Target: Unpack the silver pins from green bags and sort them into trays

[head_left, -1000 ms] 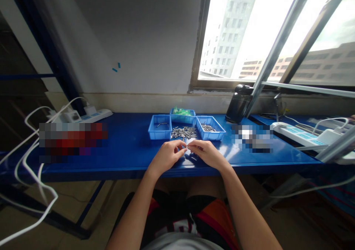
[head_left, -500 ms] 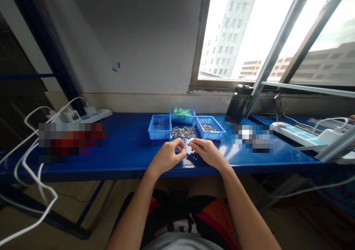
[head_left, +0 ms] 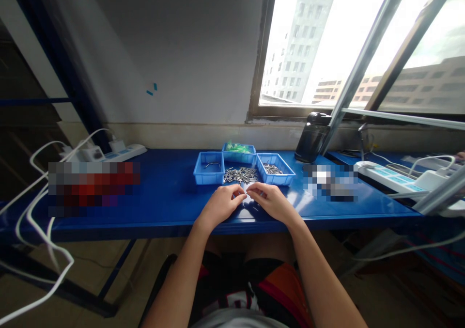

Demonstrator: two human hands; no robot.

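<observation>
My left hand [head_left: 225,200] and my right hand [head_left: 268,199] meet fingertip to fingertip over the front of the blue table. Both are closed in a pinch, and whatever lies between the fingers is too small to make out. Just beyond them is a loose pile of small metal pins or screws [head_left: 240,175]. A blue bin [head_left: 209,178] with a few metal pieces stands left of the pile. To its right, another blue bin [head_left: 276,178] holds many of them. Behind the pile, a third blue bin [head_left: 239,156] contains green plastic pieces [head_left: 238,147].
A black bottle [head_left: 313,136] stands at the back right near the window. Power strips [head_left: 125,152] with white cables lie at the left, and another power strip [head_left: 390,177] is at the right. The blue table [head_left: 167,192] ends just in front of my hands.
My hands have come closer together, so the fingertips now meet. The left fingers have moved slightly right. The bins and the pile have stayed where they were.
</observation>
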